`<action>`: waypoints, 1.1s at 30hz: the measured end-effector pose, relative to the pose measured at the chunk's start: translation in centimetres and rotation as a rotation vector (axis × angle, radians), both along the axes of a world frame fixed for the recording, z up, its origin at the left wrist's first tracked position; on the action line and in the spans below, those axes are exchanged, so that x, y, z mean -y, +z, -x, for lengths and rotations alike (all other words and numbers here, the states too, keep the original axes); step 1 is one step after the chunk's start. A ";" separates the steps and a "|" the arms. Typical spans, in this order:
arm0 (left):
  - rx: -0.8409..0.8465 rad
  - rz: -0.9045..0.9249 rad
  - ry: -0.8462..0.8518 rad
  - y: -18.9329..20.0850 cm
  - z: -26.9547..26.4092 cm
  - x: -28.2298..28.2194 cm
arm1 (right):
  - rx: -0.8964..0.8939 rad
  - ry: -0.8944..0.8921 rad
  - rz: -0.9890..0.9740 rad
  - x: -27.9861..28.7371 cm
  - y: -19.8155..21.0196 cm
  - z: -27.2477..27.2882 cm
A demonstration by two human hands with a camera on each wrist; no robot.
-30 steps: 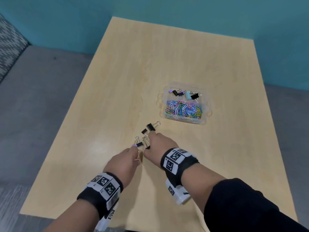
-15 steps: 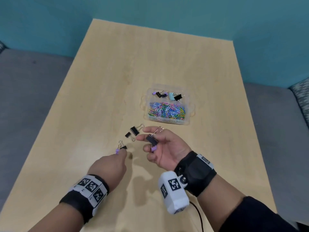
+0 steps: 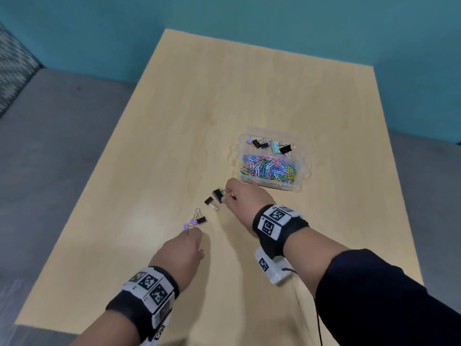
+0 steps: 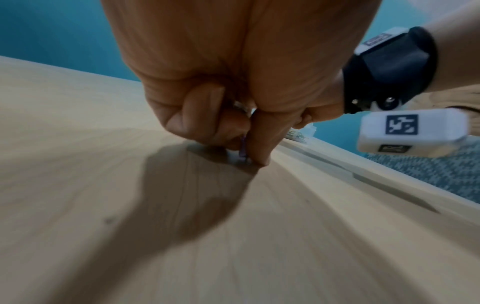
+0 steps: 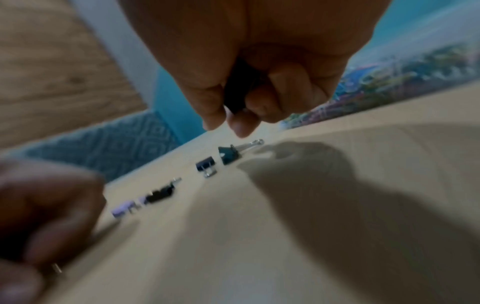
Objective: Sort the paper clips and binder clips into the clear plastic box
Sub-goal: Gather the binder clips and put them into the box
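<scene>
Binder clips (image 3: 209, 201) on table (image 3: 174, 121): 5 loose, approx 5 boxed.

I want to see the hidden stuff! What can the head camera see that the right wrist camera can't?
Only the head view shows inside the clear plastic box: binder clips in the far compartment, paper clips in the near one. Only the right wrist view shows a black clip tucked inside the right hand. Both show loose binder clips on the table.

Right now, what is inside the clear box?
The box has binder clips in the far compartment and coloured paper clips in the near one. What lies under the pile is hidden.
</scene>
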State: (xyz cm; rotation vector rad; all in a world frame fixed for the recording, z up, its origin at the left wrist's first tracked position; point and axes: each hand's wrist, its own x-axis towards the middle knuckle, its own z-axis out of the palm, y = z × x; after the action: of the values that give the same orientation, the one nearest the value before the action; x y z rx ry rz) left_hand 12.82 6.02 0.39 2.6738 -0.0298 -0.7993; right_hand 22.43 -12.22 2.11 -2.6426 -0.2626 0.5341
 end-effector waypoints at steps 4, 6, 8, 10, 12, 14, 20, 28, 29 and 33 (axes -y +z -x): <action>-0.003 0.213 0.064 0.0 0.9 -0.6 | 0.064 0.326 0.260 -1.3 -0.7 -1.3; -0.096 0.551 0.458 0.4 1.1 -0.9 | 0.088 0.427 0.329 -1.7 -1.1 -1.9; -0.236 0.941 0.883 0.9 1.0 -1.5 | 0.105 0.451 0.346 -1.7 -1.1 -2.2; -0.314 1.200 1.095 1.7 0.9 -2.5 | 0.082 0.415 0.309 -1.4 -0.8 -2.2; -0.319 1.288 1.190 1.9 0.6 -3.5 | 0.018 0.278 0.205 -1.0 -0.7 -1.9; -0.256 1.210 1.219 1.4 0.0 -3.9 | -0.108 -0.007 -0.077 -0.7 -0.1 -1.5; 0.051 0.510 0.675 0.9 -1.9 -2.5 | -0.603 -0.913 -1.259 2.5 4.0 -2.3; 0.031 0.053 0.147 1.2 -3.2 -1.5 | -0.025 -0.324 -0.143 7.9 5.1 -11.7; 0.027 0.040 0.128 1.4 -3.3 -1.4 | -0.029 -0.192 0.042 8.2 4.9 -12.5; -0.002 0.015 0.086 1.7 -3.5 -1.3 | -0.077 0.031 0.315 8.3 4.6 -14.6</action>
State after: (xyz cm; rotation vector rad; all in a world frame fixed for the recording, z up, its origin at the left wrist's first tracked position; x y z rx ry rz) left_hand 16.35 7.34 2.10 2.6408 0.0791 -0.7714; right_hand 37.00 -20.51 6.71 -2.9153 -0.2107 0.7396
